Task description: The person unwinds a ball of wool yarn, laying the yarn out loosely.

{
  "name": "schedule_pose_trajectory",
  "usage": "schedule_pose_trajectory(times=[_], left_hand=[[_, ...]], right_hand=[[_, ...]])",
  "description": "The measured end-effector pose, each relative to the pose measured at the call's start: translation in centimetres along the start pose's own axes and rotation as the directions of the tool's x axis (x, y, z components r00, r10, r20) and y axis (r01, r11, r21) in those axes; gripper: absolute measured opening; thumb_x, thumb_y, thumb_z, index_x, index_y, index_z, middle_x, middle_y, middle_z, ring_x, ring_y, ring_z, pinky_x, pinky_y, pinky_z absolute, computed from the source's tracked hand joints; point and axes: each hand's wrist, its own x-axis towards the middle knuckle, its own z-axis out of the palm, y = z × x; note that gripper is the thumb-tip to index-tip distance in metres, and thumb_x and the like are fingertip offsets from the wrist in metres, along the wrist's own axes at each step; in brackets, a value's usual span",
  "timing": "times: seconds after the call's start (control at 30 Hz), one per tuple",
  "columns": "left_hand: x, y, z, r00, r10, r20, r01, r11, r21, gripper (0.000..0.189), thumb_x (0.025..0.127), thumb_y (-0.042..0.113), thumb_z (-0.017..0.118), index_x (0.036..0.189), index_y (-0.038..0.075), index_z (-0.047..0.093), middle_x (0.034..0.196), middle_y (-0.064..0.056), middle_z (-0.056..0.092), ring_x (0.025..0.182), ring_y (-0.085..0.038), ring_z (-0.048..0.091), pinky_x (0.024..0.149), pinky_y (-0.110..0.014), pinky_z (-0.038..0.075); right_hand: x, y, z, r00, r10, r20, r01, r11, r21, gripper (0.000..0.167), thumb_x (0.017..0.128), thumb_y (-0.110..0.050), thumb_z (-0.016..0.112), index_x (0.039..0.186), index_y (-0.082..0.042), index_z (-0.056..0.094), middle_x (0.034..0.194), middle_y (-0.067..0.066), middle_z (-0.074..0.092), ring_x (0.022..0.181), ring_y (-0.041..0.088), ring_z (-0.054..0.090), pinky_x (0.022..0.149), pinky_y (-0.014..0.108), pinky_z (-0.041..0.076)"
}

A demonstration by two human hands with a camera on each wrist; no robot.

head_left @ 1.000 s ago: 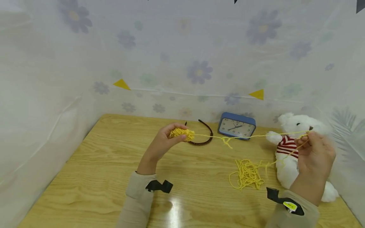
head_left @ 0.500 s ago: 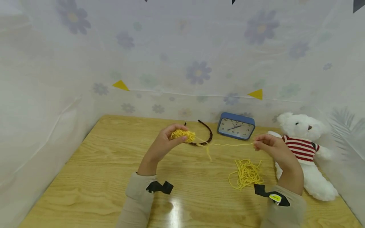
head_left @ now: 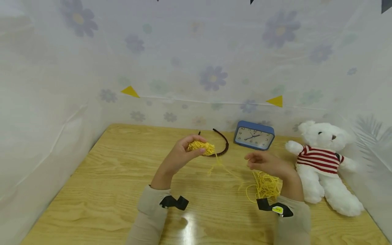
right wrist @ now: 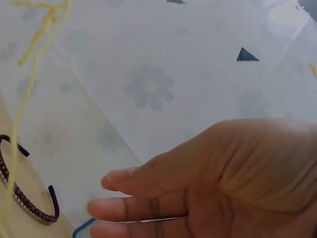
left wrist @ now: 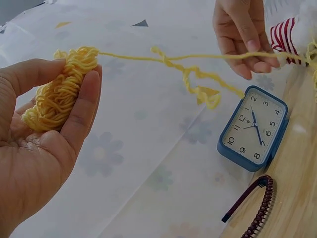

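Observation:
My left hand (head_left: 177, 158) grips a small bundle of yellow yarn (head_left: 200, 147) between thumb and fingers above the table. From it a yarn strand (left wrist: 131, 57) with a knotted loose end trails toward the loose yarn pile (head_left: 265, 185) on the tabletop. My right hand (head_left: 271, 164) hovers above that pile and partly covers it in the head view. In the right wrist view the fingers (right wrist: 141, 208) look fairly straight, with the thumb apart from them and nothing held. The strand crosses in front of the right fingers in the left wrist view; contact is unclear.
A dark beaded headband (head_left: 225, 141) lies behind the left hand. Farther back, a blue alarm clock (head_left: 254, 135) stands near the floral curtain (head_left: 171, 68). A white teddy bear (head_left: 326, 166) in a striped shirt sits at the right of the wooden table (head_left: 122, 177).
My right hand has moved left from beside the bear, letting go of the strand, which was taut and now sags. The left hand still grips the bundle and has shifted slightly right.

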Motion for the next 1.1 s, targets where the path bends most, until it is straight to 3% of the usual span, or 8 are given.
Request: schedule_pose_trajectory(times=[0.1,0.2,0.4,0.57,0.67,0.83,0.97,1.1], left_hand=[[0.0,0.0,0.2,1.000,-0.007,0.005,0.007,1.000,-0.003,0.032,0.094,0.009,0.059,0.121,-0.008,0.052,0.118,-0.015,0.051,0.089,-0.014,0.058,0.077,-0.026,0.052],[0.0,0.1,0.3,1.000,-0.025,0.002,0.025,1.000,-0.011,0.033,0.094,0.010,0.059,0.121,-0.007,0.052,0.119,-0.014,0.051,0.089,-0.014,0.058,0.077,-0.026,0.052],[0.1,0.1,0.4,1.000,-0.018,0.012,0.018,0.999,-0.031,0.034,0.094,0.011,0.059,0.121,-0.008,0.051,0.114,-0.012,0.052,0.090,-0.015,0.059,0.079,-0.026,0.053],[0.0,0.0,0.3,1.000,-0.010,0.015,0.010,1.000,-0.030,0.034,0.095,0.012,0.059,0.121,-0.008,0.051,0.114,-0.013,0.053,0.089,-0.015,0.059,0.078,-0.026,0.053],[0.0,0.0,0.3,1.000,-0.013,0.004,0.013,1.000,-0.015,0.035,0.094,0.013,0.060,0.121,-0.007,0.052,0.118,-0.013,0.051,0.090,-0.015,0.059,0.079,-0.027,0.052],[-0.1,0.2,0.3,0.999,-0.034,-0.016,0.034,0.999,0.015,0.033,0.094,0.015,0.061,0.121,-0.002,0.055,0.120,-0.013,0.052,0.091,-0.018,0.059,0.078,-0.028,0.052],[-0.2,0.2,0.1,0.999,-0.045,-0.025,0.045,0.999,0.014,0.033,0.094,0.014,0.061,0.122,-0.003,0.054,0.120,-0.014,0.052,0.092,-0.027,0.058,0.076,-0.026,0.052],[-0.2,0.4,-0.2,0.998,-0.040,-0.040,0.040,0.999,0.014,0.032,0.094,0.010,0.060,0.122,-0.005,0.053,0.118,-0.014,0.053,0.092,-0.022,0.059,0.077,-0.026,0.052]], right_hand=[[0.3,-1.7,0.7,0.997,-0.064,-0.047,0.062,0.997,-0.051,0.032,0.097,-0.014,0.056,0.122,0.005,0.055,0.105,0.010,0.063,0.097,0.022,0.060,0.078,0.028,0.052],[0.9,-3.5,1.8,0.985,-0.152,-0.076,0.153,0.988,-0.002,0.031,0.097,-0.013,0.056,0.124,0.002,0.053,0.108,0.011,0.061,0.099,0.024,0.060,0.080,0.029,0.052],[2.3,-6.1,4.4,0.970,-0.244,-0.012,0.243,0.963,0.117,0.041,0.097,-0.016,0.056,0.133,-0.001,0.045,0.123,0.016,0.053,0.109,0.031,0.056,0.088,0.036,0.050],[3.0,-6.8,5.5,0.952,-0.301,-0.062,0.307,0.936,0.171,0.020,0.099,-0.014,0.052,0.114,-0.003,0.060,0.109,0.014,0.063,0.101,0.021,0.062,0.088,0.034,0.051],[2.5,-6.6,5.0,0.924,-0.359,-0.134,0.381,0.895,0.231,0.018,0.100,-0.006,0.047,0.102,0.000,0.064,0.094,0.012,0.065,0.091,0.016,0.064,0.087,0.029,0.051],[1.2,-5.6,3.4,0.867,-0.401,-0.294,0.480,0.829,0.286,0.021,0.099,0.001,0.045,0.098,-0.002,0.065,0.080,0.003,0.063,0.080,0.013,0.061,0.079,0.023,0.051],[0.3,-5.0,2.2,0.828,-0.344,-0.443,0.517,0.774,0.365,0.023,0.099,0.001,0.044,0.098,-0.004,0.067,0.073,0.001,0.058,0.071,0.013,0.057,0.069,0.022,0.051],[-0.8,-4.5,1.0,0.774,-0.247,-0.584,0.542,0.734,0.409,0.021,0.099,-0.002,0.045,0.099,0.003,0.066,0.068,0.001,0.054,0.067,0.014,0.055,0.065,0.022,0.050]])
